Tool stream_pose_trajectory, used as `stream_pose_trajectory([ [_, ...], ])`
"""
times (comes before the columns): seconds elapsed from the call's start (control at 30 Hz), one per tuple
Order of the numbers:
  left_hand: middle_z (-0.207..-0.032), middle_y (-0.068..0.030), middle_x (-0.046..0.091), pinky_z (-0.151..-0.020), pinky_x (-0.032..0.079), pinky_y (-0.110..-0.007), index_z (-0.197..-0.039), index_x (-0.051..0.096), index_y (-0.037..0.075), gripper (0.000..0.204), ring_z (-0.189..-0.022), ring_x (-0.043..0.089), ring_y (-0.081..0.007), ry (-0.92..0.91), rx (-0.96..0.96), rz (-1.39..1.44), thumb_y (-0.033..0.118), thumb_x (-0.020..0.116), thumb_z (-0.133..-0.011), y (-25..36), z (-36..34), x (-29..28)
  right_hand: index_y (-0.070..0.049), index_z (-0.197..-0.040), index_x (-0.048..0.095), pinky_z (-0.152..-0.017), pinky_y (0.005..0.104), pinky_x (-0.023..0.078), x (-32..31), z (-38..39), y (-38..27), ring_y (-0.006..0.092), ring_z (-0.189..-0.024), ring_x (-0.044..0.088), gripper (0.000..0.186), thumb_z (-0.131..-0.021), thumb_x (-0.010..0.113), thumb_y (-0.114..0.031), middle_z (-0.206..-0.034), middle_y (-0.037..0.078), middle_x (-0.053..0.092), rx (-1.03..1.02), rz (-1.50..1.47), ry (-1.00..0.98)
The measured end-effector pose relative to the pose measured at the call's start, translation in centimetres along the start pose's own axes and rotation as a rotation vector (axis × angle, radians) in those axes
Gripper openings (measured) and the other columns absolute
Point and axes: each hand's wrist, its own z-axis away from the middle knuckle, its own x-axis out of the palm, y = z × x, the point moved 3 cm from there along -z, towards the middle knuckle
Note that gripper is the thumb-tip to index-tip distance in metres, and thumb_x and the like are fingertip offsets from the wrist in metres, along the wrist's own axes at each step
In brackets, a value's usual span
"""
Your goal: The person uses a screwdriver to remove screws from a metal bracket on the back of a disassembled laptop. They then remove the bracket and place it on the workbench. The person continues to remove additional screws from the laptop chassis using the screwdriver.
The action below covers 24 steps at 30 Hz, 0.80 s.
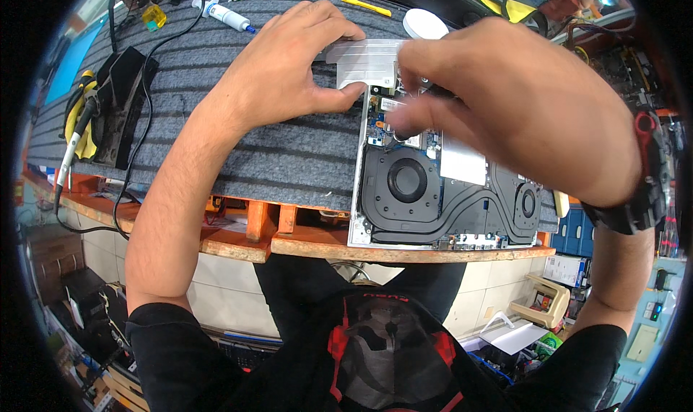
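My left hand [292, 66] holds a thin silver metal plate [367, 61] by its left side, thumb below and fingertips above, over the top left corner of an open laptop chassis [404, 213]. My right hand [473, 94] is curled over the plate's right end and the exposed circuit board [378, 123]. Its thumb is low over the board, blurred, and what its fingertips grip is unclear. Inside the chassis are a black fan [407, 180], a smaller fan [528, 203], dark heat pipes and a pale rectangular part [462, 161] partly under my right hand.
The grey striped mat [281, 159] carries a soldering iron [72, 141] with yellow-handled tools, black cables, a white syringe [224, 14], a yellow pry tool [367, 6] and a white round container [424, 24]. The orange wooden table edge [236, 247] runs along the front, above my legs.
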Motion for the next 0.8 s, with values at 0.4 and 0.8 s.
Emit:
stream_pose_trajectory([
  [0.4,-0.110,-0.0095,0.062,-0.096,0.051,-0.041,-0.116,0.066,0.007,0.049,-0.108,0.061,-0.0298,0.016,0.036,-0.013,0.026,0.084,-0.075,0.0,0.0,0.2,-0.003,-0.111,0.060,-0.074,0.0434,0.049,-0.1,0.4,-0.4,0.0361,-0.089,0.063,0.033,-0.083,0.076,0.002,-0.100,0.013,0.061,-0.070,-0.008,-0.028],
  [0.8,-0.115,-0.0100,0.063,-0.095,0.049,-0.042,-0.122,0.065,0.009,0.061,-0.110,0.060,-0.0329,-0.010,0.016,0.031,0.018,0.087,-0.066,-0.1,0.1,0.0,-0.004,-0.114,0.059,-0.076,0.0451,0.050,0.1,1.2,0.4,0.0370,-0.090,0.064,0.031,-0.086,0.074,-0.001,-0.104,0.015,0.065,-0.070,-0.018,-0.039],
])
